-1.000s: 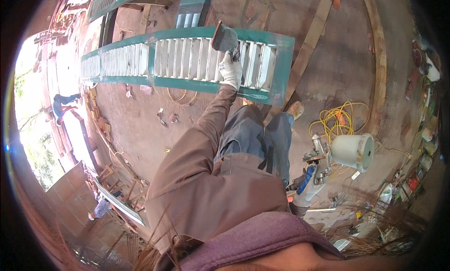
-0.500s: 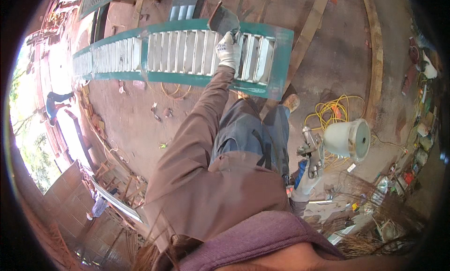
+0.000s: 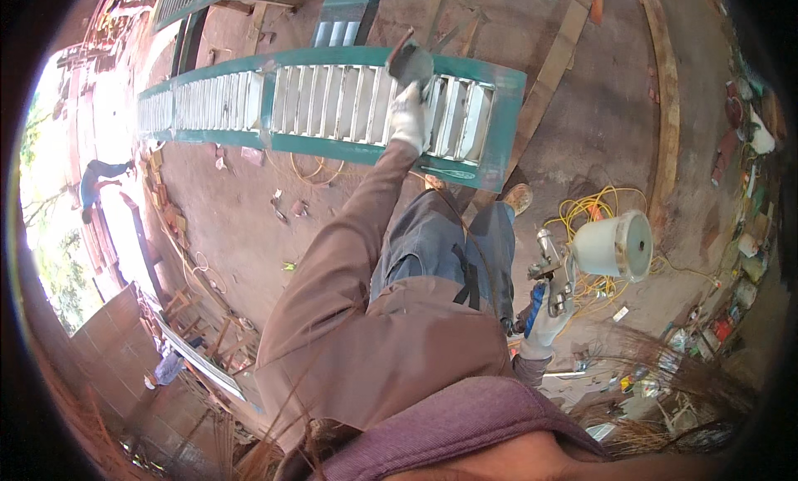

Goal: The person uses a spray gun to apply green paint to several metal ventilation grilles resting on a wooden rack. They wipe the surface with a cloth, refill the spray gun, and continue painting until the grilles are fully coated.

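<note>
Green borders the louvred panel (image 3: 511, 107), which lies below our gloved left hand (image 3: 407, 121) in the head view. We have those fingers bent around the near end of a dark flat piece (image 3: 411, 65); it projects past the fingertips over the panel's far edge, though whether it touches we cannot tell. At lower right, our gloved right hand (image 3: 544, 325) is wrapped around the spray gun (image 3: 545, 252), its metal body just beyond the partly hidden fingers, its pale cup (image 3: 603, 246) to their right.
</note>
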### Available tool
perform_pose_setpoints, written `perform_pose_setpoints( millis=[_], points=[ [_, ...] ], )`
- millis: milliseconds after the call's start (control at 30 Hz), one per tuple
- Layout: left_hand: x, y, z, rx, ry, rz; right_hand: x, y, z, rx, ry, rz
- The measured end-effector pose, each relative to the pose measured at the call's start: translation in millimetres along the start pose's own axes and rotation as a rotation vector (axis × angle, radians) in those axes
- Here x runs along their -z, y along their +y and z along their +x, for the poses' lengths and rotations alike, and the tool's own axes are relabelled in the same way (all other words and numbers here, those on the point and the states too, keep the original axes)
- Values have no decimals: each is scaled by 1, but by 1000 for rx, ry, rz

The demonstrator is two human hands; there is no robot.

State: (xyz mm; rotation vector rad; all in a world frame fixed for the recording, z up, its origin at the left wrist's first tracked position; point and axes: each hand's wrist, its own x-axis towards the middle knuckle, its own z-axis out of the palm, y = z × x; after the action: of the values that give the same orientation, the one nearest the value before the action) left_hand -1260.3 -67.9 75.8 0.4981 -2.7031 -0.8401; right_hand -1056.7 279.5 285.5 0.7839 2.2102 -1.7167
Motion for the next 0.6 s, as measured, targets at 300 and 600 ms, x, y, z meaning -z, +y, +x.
perform_pose_setpoints(
  millis=[300, 600],
  points=[
    [130, -50, -63, 311, 104, -473, -88, -78, 62, 464, -469, -167],
    [251, -177, -338, 1114, 398, -37, -225, -96, 123, 601, -535, -400]
  ],
)
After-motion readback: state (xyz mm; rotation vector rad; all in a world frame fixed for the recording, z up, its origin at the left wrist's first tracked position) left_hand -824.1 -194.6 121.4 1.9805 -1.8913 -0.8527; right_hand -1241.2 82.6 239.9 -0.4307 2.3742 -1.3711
